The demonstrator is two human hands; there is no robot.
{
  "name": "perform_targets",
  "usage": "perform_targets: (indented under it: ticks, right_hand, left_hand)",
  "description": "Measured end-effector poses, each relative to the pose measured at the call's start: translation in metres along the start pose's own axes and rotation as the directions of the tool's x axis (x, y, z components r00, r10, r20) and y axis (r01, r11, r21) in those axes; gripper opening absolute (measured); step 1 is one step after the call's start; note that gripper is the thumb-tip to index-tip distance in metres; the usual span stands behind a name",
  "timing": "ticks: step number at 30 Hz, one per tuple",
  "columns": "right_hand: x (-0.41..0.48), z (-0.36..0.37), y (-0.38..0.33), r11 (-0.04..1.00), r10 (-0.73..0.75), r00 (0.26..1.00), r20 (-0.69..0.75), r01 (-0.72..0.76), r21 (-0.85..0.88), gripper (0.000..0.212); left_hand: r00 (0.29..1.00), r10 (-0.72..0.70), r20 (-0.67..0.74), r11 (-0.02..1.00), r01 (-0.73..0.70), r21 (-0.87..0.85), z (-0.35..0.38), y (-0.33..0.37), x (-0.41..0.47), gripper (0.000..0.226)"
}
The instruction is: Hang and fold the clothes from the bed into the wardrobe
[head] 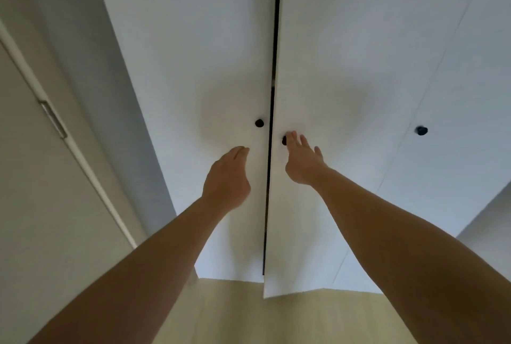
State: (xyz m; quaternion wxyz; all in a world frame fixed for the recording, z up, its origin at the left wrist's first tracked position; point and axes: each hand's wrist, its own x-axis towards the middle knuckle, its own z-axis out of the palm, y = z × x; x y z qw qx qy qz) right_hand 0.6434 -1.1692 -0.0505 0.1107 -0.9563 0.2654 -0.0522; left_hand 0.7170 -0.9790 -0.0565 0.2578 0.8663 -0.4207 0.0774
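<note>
The white wardrobe fills the view, and no clothes or bed are visible. Its left door (210, 72) is closed, with a black knob (259, 123). The right door (345, 80) stands slightly ajar, its lower edge forward of the left door. My right hand (302, 161) reaches up to that door's black knob (283, 141). Its forefinger lies over the knob and its thumb is hidden behind; the other fingers are spread. My left hand (228, 177) is raised just below the left knob, fingers together and loosely curved, holding nothing and not touching the knob.
A third wardrobe door (464, 72) on the right carries another black knob (421, 130). A grey wall and a room door with a metal latch (54, 119) are on the left. Pale wooden floor (276, 318) lies below the wardrobe.
</note>
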Motion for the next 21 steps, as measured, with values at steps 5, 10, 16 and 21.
perform_targets:
  ticks: [5, 10, 16, 21]
  right_hand:
    - [0.037, 0.002, -0.007, 0.997, 0.044, 0.999, 0.010, -0.043, -0.072, 0.074]
    - [0.067, 0.000, -0.006, 0.995, 0.065, 0.996, 0.054, -0.060, -0.080, 0.073]
    - [0.082, -0.002, -0.006, 0.997, 0.069, 0.996, 0.064, -0.066, -0.049, 0.076]
    - [0.053, -0.022, 0.012, 0.938, 0.072, 0.997, -0.038, -0.055, 0.342, 0.070]
  left_hand:
    - [0.997, -0.014, 0.078, 0.997, 0.008, 0.071, -0.003, -0.015, 0.032, 0.074]
    - [0.997, -0.007, 0.079, 0.998, 0.003, 0.060, 0.007, -0.026, 0.050, 0.072]
    - [0.995, 0.032, 0.096, 0.995, -0.040, 0.091, 0.022, -0.039, 0.057, 0.069]
    - [0.985, 0.121, 0.122, 0.991, -0.127, 0.040, 0.024, -0.064, -0.006, 0.064]
